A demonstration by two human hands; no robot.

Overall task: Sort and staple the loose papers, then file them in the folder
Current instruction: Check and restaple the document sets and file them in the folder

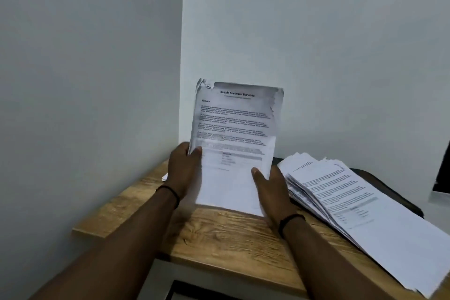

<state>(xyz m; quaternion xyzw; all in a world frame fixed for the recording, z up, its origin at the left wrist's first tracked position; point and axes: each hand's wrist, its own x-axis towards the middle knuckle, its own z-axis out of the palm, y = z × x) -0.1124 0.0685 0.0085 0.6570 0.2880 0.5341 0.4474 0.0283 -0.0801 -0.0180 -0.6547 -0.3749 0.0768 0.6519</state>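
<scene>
A sheaf of printed papers is held upright above the wooden table, near the wall corner, its lower edge close to the tabletop. The left hand is clamped on the sheaf's left edge, thumb on the front face. The right hand is clamped on the lower right edge, thumb likewise laid on the front (the remaining fingers are hidden behind the sheets). The sheaf's upper corners are curled and creased. A fanned stack of loose papers lies on the table to the right, well apart from the left hand. A dark band is worn on each wrist.
</scene>
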